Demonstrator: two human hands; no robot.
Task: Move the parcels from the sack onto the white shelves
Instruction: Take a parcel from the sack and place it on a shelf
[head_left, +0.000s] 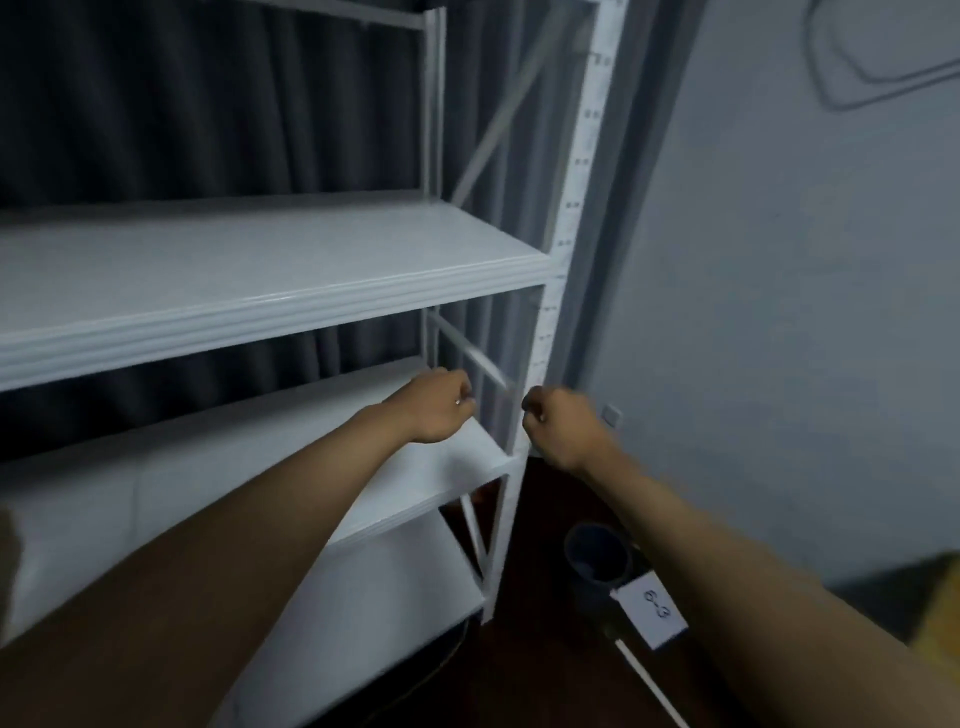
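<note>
The white shelves (291, 270) fill the left and middle of the head view, and everything else is placed against them. Three boards show: an upper one, a middle one below it and a lowest one near the floor. No parcel lies on any part of them that the frame takes in, and the sack is not in view.

The left hand (436, 405) hangs in front of the right end of the middle board, its fingers curled inward and holding nothing (a small bright speck sits on one knuckle, too blurred to make out). The right hand (558, 428) is just beside the shelves' front right upright (576, 171), also curled into a loose fist around nothing. The two fists are near each other, apart, with the upright's lower stretch between them.

Behind the shelves hangs a dark curtain (182, 119). To the right of the shelves, low on the dark floor (540, 675), stands a dark round bin (597, 564), and just beside it a white card (653, 610) reads "6-3". A pale wall (789, 312) rises to the right of the shelves, carrying a thin looped cable (883, 78) high up.
</note>
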